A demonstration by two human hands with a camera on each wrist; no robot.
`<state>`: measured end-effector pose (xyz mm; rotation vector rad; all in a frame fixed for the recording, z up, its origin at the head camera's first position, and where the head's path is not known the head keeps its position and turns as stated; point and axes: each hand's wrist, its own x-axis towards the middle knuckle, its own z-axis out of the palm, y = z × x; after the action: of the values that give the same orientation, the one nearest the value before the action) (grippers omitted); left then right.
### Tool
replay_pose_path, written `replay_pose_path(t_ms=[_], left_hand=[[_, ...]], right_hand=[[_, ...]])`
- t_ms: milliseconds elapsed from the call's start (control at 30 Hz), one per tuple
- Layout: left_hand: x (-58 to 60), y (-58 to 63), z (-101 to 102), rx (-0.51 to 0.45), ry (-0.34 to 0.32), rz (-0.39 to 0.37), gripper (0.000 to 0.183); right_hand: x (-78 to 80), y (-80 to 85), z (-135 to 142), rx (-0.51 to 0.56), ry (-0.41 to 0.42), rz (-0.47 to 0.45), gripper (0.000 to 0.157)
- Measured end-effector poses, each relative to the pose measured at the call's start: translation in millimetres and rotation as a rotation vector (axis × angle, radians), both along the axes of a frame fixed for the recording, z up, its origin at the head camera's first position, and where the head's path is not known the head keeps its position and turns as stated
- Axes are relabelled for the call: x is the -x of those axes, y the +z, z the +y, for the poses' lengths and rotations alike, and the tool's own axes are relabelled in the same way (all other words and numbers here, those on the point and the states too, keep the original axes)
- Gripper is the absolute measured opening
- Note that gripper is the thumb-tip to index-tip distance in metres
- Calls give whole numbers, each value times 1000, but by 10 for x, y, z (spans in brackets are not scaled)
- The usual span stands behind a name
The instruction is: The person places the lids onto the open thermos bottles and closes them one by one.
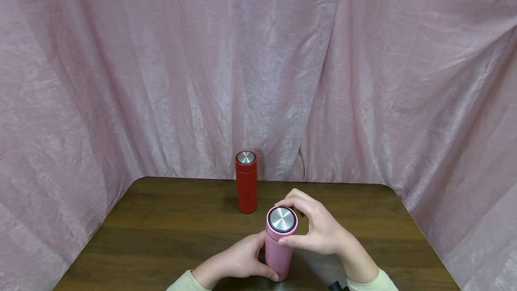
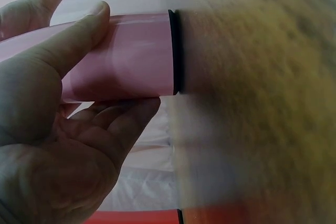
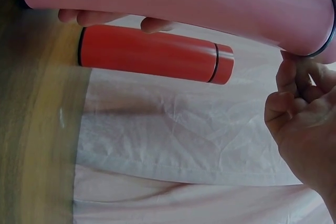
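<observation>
A pink thermos bottle (image 1: 278,255) stands upright near the front of the table, its round lid topped with a silver disc (image 1: 282,219). My left hand (image 1: 244,255) grips its lower body, thumb in front and fingers behind. In the left wrist view that hand (image 2: 58,98) is wrapped about the pink body above its black base ring (image 2: 177,53). My right hand (image 1: 319,226) pinches the lid between thumb and fingers. Seen from the right wrist, the right hand (image 3: 310,114) is at the lid end, partly cut off by the frame edge.
A red thermos bottle (image 1: 247,187) stands upright farther back, left of the pink one. The brown wooden table (image 1: 169,223) ends at a pink curtain (image 1: 194,80) behind and at both sides. A small black object (image 1: 336,286) shows beside the right sleeve.
</observation>
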<state>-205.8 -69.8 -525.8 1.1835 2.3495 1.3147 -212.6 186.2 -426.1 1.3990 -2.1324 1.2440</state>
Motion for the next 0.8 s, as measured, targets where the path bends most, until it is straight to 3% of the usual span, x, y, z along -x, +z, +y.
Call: replay_pose_path(t_ms=[400,800], left_hand=[[3,15,-6,-12,20,-9,82],[-5,-2,6,-17,43,-33,84]], right_hand=[[-19,18,-23,-18,-90,-4,58],[-28,-10,-40,-1,-120,-10,57]])
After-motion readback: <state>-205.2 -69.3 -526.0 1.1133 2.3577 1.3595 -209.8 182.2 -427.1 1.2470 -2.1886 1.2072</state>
